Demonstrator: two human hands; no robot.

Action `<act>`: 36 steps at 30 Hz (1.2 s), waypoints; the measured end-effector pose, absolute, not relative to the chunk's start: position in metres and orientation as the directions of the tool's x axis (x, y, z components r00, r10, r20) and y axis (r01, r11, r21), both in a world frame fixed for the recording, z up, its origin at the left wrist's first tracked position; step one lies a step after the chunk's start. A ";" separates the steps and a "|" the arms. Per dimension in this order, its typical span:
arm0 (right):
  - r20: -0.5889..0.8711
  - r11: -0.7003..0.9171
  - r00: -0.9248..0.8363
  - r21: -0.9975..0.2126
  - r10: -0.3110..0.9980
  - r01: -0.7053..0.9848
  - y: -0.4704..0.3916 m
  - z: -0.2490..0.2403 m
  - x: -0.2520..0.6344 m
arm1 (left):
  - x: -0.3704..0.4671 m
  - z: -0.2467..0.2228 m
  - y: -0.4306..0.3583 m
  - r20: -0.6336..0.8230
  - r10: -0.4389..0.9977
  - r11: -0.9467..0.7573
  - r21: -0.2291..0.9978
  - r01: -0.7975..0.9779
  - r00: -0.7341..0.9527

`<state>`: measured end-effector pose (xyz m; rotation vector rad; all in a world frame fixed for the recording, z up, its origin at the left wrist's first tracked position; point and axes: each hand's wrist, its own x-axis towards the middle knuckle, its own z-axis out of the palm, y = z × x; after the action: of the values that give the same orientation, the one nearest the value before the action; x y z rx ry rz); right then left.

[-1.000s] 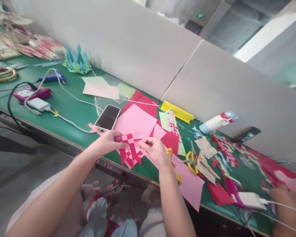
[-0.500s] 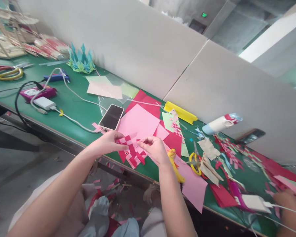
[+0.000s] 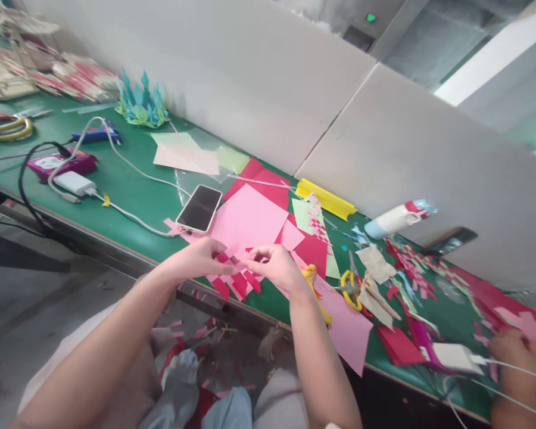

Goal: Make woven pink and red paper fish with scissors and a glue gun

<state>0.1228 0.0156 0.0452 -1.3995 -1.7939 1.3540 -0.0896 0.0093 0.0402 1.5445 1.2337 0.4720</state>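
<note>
Left hand (image 3: 202, 259) and right hand (image 3: 274, 268) meet at the centre of the frame over a green desk (image 3: 136, 146), each closed in a pinch on a woven paper piece (image 3: 240, 285) of pink and red. The piece sits between them at the desk's near edge; whether it rests on the surface is hard to tell. The left hand's thumb and fingers press its upper left side, while the right's fingertips close near its upper right, the exact strip hidden.

The weave looks feather-light, limp rather than stiff, and easily creased or torn; its narrow strips would likely slip under a hard pull. Its flat body seems the safest hold, with strip ends best taken singly, close to the weave.

No brand is legible on the white bottle (image 3: 395, 220) at right or the purple packet (image 3: 88, 163) at left, its pale panel blurred.
</note>
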 end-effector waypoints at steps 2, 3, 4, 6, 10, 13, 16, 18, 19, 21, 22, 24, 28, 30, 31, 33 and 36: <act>-0.168 0.019 -0.374 -0.893 0.912 0.449 0.016 0.048 0.120 | -0.084 0.040 0.008 -0.315 0.874 0.127 0.883 0.452 0.371; -0.159 0.031 -0.380 -0.893 0.911 0.449 0.016 0.049 0.119 | -0.082 0.040 0.008 -0.320 0.875 0.142 0.887 0.440 0.362; -0.145 0.040 -0.377 -0.896 0.915 0.443 0.016 0.050 0.119 | -0.080 0.040 0.008 -0.323 0.880 0.159 0.891 0.424 0.349; -0.078 0.069 -0.318 -0.902 0.945 0.426 0.016 0.050 0.121 | -0.078 0.040 0.008 -0.321 0.894 0.192 0.904 0.381 0.312; 0.190 0.223 -0.118 -0.852 0.975 0.474 0.006 0.049 0.124 | -0.078 0.035 0.010 -0.306 0.914 0.228 0.931 0.286 0.265; 0.363 0.406 -0.192 -0.727 0.912 0.553 -0.004 0.049 0.120 | -0.077 0.032 0.010 -0.288 0.916 0.228 0.947 0.227 0.280; 0.453 0.520 -0.282 -0.583 0.846 0.624 -0.009 0.046 0.115 | -0.076 0.032 0.009 -0.256 0.915 0.206 0.961 0.183 0.312; 0.487 0.544 -0.296 -0.513 0.821 0.664 -0.009 0.044 0.113 | -0.075 0.034 0.008 -0.217 0.917 0.174 0.973 0.154 0.335; 0.502 0.553 -0.303 -0.483 0.810 0.679 -0.008 0.043 0.113 | -0.075 0.035 0.007 -0.192 0.920 0.149 0.978 0.148 0.341; 0.532 0.572 -0.317 -0.428 0.785 0.700 -0.008 0.042 0.113 | -0.074 0.037 0.006 -0.133 0.931 0.079 0.982 0.169 0.339; 0.543 0.581 -0.325 -0.406 0.774 0.706 -0.007 0.042 0.113 | -0.074 0.038 0.005 -0.104 0.937 0.039 0.980 0.196 0.333; 0.552 0.588 -0.335 -0.379 0.763 0.714 -0.008 0.043 0.112 | -0.073 0.040 0.004 -0.049 0.946 -0.040 0.964 0.264 0.320; 0.525 0.591 -0.363 -0.372 0.770 0.716 -0.007 0.047 0.112 | -0.072 0.040 0.003 0.074 0.947 -0.198 0.899 0.390 0.311; 0.494 0.597 -0.395 -0.366 0.775 0.714 -0.006 0.050 0.112 | -0.072 0.039 0.003 0.123 0.937 -0.259 0.873 0.414 0.328; 0.477 0.600 -0.410 -0.364 0.777 0.713 -0.005 0.051 0.112 | -0.072 0.038 0.003 0.135 0.930 -0.278 0.866 0.416 0.342; 0.443 0.604 -0.438 -0.368 0.782 0.707 -0.003 0.055 0.113 | -0.072 0.036 0.003 0.138 0.919 -0.296 0.862 0.412 0.370; 0.384 0.596 -0.460 -0.426 0.800 0.681 0.000 0.060 0.115 | -0.072 0.036 0.003 0.125 0.913 -0.295 0.860 0.417 0.388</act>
<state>0.1150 0.0003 0.0600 -1.1702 -2.2718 0.2852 -0.0721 0.0029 0.0362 1.8787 1.1464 0.8169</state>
